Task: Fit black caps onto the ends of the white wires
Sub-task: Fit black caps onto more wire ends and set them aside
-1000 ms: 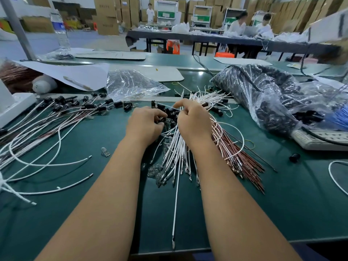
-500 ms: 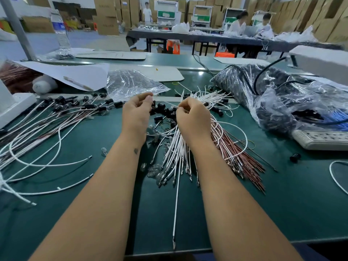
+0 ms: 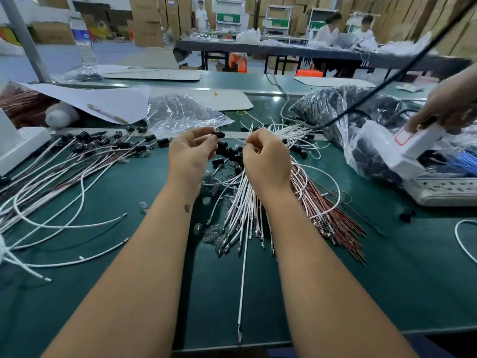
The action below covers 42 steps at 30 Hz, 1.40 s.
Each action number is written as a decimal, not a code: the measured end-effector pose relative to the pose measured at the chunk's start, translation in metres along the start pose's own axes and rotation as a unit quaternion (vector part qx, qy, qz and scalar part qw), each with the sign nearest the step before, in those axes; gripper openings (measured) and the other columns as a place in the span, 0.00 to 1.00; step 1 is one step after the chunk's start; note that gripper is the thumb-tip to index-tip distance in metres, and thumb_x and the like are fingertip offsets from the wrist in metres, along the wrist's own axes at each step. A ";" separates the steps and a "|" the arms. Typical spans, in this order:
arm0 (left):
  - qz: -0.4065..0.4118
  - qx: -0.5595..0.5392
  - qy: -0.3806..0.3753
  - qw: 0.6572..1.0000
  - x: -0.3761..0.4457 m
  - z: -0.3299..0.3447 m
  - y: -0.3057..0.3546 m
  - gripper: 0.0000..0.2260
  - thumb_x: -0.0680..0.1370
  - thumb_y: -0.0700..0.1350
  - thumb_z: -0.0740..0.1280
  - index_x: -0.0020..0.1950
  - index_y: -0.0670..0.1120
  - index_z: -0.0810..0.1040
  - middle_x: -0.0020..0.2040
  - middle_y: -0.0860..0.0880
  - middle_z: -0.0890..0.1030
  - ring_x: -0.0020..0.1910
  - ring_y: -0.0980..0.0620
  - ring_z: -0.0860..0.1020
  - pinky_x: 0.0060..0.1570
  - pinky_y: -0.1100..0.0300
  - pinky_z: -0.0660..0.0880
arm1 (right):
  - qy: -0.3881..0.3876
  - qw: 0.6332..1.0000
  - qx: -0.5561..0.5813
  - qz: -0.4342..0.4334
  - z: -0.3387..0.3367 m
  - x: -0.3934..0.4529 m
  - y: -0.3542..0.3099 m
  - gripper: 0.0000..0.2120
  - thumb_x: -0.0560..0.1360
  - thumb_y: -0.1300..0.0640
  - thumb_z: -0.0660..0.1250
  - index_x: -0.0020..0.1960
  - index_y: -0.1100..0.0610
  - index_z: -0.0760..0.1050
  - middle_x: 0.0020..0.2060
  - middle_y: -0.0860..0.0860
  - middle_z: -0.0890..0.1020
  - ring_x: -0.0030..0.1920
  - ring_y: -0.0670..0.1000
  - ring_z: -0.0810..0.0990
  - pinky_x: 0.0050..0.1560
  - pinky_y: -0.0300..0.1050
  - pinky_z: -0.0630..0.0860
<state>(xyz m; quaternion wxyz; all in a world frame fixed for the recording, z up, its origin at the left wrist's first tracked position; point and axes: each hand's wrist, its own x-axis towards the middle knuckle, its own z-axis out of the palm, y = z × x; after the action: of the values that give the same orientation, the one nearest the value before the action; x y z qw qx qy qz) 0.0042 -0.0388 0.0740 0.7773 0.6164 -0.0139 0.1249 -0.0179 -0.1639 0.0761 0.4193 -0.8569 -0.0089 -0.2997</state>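
Green workbench (image 3: 387, 267); at left, capped wires (image 3: 85, 156) laid aside as finished; left hand (image 3: 189, 153) pinches black cap (image 3: 218, 135), raised for fitting; right hand (image 3: 267, 161) pinches white wire (image 3: 236, 139) end toward it; uncapped bundle (image 3: 247, 205) below, within reach.

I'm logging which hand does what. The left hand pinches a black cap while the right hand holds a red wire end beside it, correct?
Not quite. In the head view the right hand pinches a white wire, not a red one. The left hand does pinch a black cap beside it.
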 end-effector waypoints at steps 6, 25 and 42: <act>0.053 0.047 0.010 0.997 0.000 0.000 -0.001 0.06 0.77 0.35 0.67 0.51 0.43 0.78 0.42 0.49 0.81 0.40 0.56 0.78 0.45 0.66 0.77 | -0.008 1.000 -0.010 -0.004 0.001 0.001 0.001 0.06 0.75 0.64 0.61 0.45 0.58 0.77 0.40 0.53 0.80 0.40 0.51 0.76 0.36 0.38 0.67; 0.092 0.152 -0.027 0.984 -0.003 0.004 -0.010 0.07 0.76 0.36 0.69 0.48 0.49 0.78 0.40 0.50 0.79 0.40 0.54 0.77 0.45 0.63 0.77 | 0.008 0.997 -0.073 0.038 -0.001 0.003 0.006 0.06 0.72 0.63 0.61 0.39 0.55 0.73 0.35 0.49 0.78 0.36 0.51 0.73 0.30 0.40 0.62; 0.065 0.090 -0.079 0.991 -0.004 0.004 -0.009 0.09 0.75 0.35 0.70 0.52 0.45 0.77 0.40 0.46 0.82 0.39 0.50 0.81 0.46 0.58 0.80 | -0.050 0.998 0.013 -0.034 0.001 -0.001 0.003 0.10 0.75 0.61 0.66 0.55 0.59 0.80 0.46 0.52 0.82 0.45 0.49 0.79 0.49 0.40 0.76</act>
<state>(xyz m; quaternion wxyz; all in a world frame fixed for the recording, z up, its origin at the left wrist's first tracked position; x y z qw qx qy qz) 0.0024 -0.0455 0.0658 0.7055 0.6896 -0.1042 0.1264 -0.0174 -0.1644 0.0732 0.4187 -0.8646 -0.0626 -0.2707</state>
